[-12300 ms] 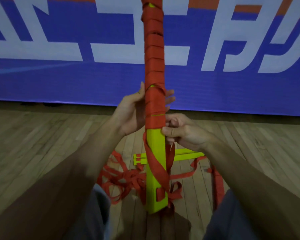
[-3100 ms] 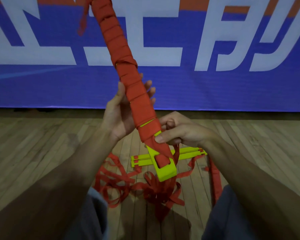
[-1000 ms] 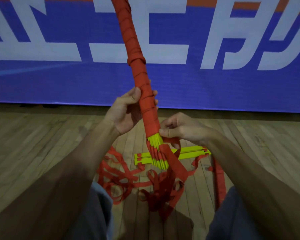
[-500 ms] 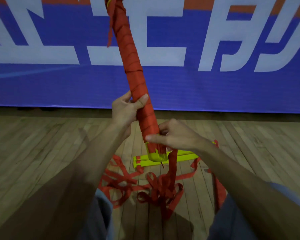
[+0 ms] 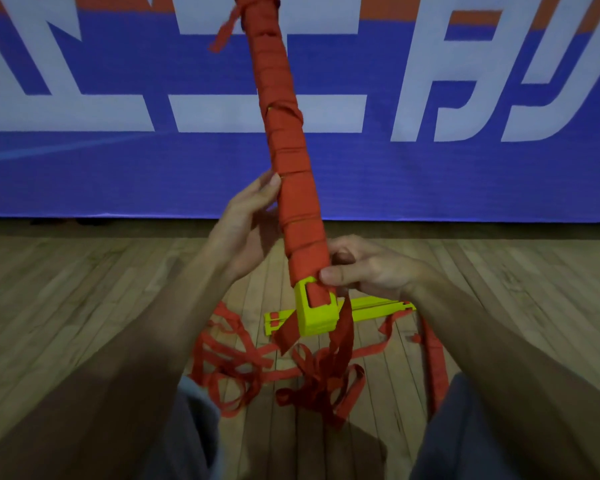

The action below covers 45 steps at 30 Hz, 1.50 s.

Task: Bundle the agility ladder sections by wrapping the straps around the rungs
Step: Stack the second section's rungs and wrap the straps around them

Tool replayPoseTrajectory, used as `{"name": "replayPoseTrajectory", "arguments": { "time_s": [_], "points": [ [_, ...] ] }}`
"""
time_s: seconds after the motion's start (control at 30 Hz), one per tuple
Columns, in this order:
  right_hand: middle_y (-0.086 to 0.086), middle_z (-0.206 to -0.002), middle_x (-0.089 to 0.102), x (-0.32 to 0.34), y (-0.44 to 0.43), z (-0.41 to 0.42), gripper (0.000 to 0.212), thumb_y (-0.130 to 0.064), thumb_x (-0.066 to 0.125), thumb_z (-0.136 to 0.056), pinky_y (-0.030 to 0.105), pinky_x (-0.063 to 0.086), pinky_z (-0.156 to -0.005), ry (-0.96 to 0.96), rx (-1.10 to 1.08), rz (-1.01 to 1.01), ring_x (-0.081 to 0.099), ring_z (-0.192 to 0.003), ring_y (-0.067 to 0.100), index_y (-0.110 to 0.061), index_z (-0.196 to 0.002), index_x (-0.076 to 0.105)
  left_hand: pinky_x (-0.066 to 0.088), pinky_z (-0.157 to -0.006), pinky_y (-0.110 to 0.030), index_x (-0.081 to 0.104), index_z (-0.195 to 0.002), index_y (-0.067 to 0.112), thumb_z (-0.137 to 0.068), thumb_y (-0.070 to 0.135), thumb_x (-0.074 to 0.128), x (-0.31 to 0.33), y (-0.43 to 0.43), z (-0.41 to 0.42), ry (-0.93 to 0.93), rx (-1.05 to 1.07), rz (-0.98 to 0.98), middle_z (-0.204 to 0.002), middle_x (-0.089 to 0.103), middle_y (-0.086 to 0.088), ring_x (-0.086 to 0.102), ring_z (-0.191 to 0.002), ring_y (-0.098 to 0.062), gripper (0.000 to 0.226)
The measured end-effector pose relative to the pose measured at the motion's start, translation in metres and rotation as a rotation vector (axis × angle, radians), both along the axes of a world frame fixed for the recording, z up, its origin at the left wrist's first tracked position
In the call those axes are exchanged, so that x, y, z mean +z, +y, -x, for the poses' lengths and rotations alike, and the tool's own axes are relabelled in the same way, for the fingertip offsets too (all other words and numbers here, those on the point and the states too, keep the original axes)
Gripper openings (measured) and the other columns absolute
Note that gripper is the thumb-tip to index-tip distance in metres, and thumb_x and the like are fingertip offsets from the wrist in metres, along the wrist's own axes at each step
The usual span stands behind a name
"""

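A stack of yellow ladder rungs (image 5: 317, 315) stands nearly upright before me, leaning slightly left. Red strap (image 5: 286, 157) is wound tightly around almost its whole length; only the yellow bottom end shows. My left hand (image 5: 248, 220) holds the wrapped bundle from behind at mid-height, thumb on its left side. My right hand (image 5: 364, 268) pinches the strap at the lowest turn, just above the bare yellow end. Loose strap (image 5: 342, 344) hangs from there to the floor. A short strap tail (image 5: 224, 31) sticks out near the top.
More yellow rungs (image 5: 371, 304) lie flat on the wooden floor behind the bundle, with tangled red straps (image 5: 236, 368) spread between my knees. A blue banner (image 5: 465, 168) with large white lettering lines the wall ahead.
The bundle has turned, so its flat yellow end faces me. My left hand has slid round behind it. My right hand has stayed at the lowest wrap.
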State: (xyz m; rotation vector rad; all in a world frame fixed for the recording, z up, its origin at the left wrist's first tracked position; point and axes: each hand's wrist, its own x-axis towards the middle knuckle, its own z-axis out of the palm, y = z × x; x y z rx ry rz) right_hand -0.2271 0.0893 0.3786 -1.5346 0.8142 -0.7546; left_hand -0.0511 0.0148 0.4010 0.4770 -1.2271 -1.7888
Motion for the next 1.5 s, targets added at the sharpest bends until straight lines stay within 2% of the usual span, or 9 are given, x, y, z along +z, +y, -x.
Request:
{"name": "replayPoseTrajectory", "arguments": {
  "time_s": [0.2, 0.37, 0.6, 0.83, 0.97, 1.13, 1.3, 1.43, 1.5],
  "points": [
    [-0.004, -0.075, 0.067, 0.003, 0.000, 0.000, 0.009, -0.014, 0.075, -0.075, 0.028, 0.046, -0.062, 0.218, 0.002, 0.040, 0.056, -0.062, 0.011, -0.022, -0.077, 0.073, 0.053, -0.092, -0.040, 0.051, -0.134, 0.004, -0.076, 0.027, 0.078, -0.007, 0.001, -0.002, 0.150, -0.380, -0.013, -0.123, 0.065, -0.013, 0.066, -0.106, -0.028, 0.069],
    [0.018, -0.081, 0.068, 0.007, 0.002, 0.005, 0.018, -0.005, 0.075, -0.081, 0.019, 0.043, -0.043, 0.453, -0.129, 0.057, 0.052, -0.041, 0.007, 0.010, -0.090, 0.068, 0.057, -0.085, -0.038, 0.058, -0.118, 0.005, -0.072, 0.022, 0.080, -0.007, 0.001, -0.001, -0.039, -0.201, 0.052, -0.110, 0.071, -0.009, 0.071, -0.095, -0.024, 0.054],
    [0.006, -0.079, 0.076, 0.000, -0.008, 0.007, 0.007, -0.005, 0.075, -0.080, 0.039, 0.059, -0.071, 0.637, -0.314, 0.143, 0.073, -0.076, 0.031, -0.007, -0.087, 0.075, 0.056, -0.083, -0.037, 0.065, -0.111, 0.012, -0.075, 0.016, 0.070, -0.012, -0.002, 0.010, -0.229, 0.120, 0.043, -0.106, 0.072, -0.006, 0.072, -0.093, -0.022, 0.036],
    [-0.003, -0.057, 0.062, 0.002, 0.003, -0.019, 0.040, -0.050, 0.065, -0.086, 0.025, 0.049, -0.055, 0.632, -0.384, 0.104, 0.060, -0.051, 0.009, -0.015, -0.069, 0.061, 0.054, -0.071, -0.031, 0.070, -0.109, 0.011, -0.075, 0.017, 0.079, -0.020, -0.005, 0.020, -0.297, 0.343, -0.033, -0.086, 0.069, 0.000, 0.068, -0.083, -0.019, 0.036],
    [-0.002, -0.053, 0.055, -0.010, -0.001, -0.035, 0.036, -0.039, 0.079, -0.076, 0.022, 0.044, -0.045, 0.716, -0.432, 0.124, 0.051, -0.041, 0.008, -0.007, -0.072, 0.064, 0.053, -0.065, -0.029, 0.070, -0.094, 0.009, -0.076, 0.018, 0.080, -0.029, -0.003, 0.026, -0.443, 0.409, -0.053, -0.085, 0.067, -0.006, 0.063, -0.072, -0.016, 0.022],
    [0.014, -0.070, 0.063, 0.006, -0.001, -0.017, 0.022, -0.029, 0.078, -0.069, 0.034, 0.043, -0.062, 0.432, -0.467, -0.046, 0.057, -0.066, 0.026, -0.010, -0.071, 0.068, 0.050, -0.054, -0.021, 0.065, -0.083, 0.012, -0.088, 0.025, 0.067, -0.021, -0.010, 0.021, -0.448, 0.442, -0.042, -0.072, 0.060, -0.002, 0.056, -0.059, -0.010, 0.014],
    [0.032, -0.092, 0.054, 0.013, 0.003, 0.000, 0.097, -0.046, 0.092, -0.034, 0.048, 0.034, -0.078, 0.108, -0.480, -0.195, 0.048, -0.085, 0.040, 0.022, -0.093, 0.057, 0.043, -0.059, -0.015, 0.071, -0.095, 0.013, -0.081, -0.006, 0.053, -0.018, -0.017, 0.009, -0.464, 0.324, 0.150, -0.077, 0.068, 0.005, 0.059, -0.068, -0.007, 0.029],
    [0.018, -0.081, 0.067, 0.026, 0.006, 0.005, 0.027, -0.021, 0.076, -0.061, 0.026, 0.053, -0.055, -0.103, -0.451, -0.256, 0.065, -0.061, 0.025, -0.001, -0.079, 0.073, 0.052, -0.079, -0.028, 0.057, -0.117, 0.014, -0.074, -0.013, 0.070, -0.032, -0.023, 0.009, -0.516, 0.416, 0.305, -0.108, 0.059, -0.006, 0.062, -0.090, -0.016, 0.052],
    [0.014, -0.071, 0.068, 0.031, 0.009, 0.006, 0.028, -0.022, 0.069, -0.065, 0.020, 0.047, -0.042, -0.163, -0.408, -0.280, 0.066, -0.053, 0.017, -0.001, -0.084, 0.068, 0.050, -0.080, -0.030, 0.050, -0.110, 0.017, -0.070, -0.003, 0.081, -0.041, -0.030, 0.008, -0.594, 0.551, 0.506, -0.114, 0.053, -0.009, 0.059, -0.096, -0.020, 0.054]
  ]
}}
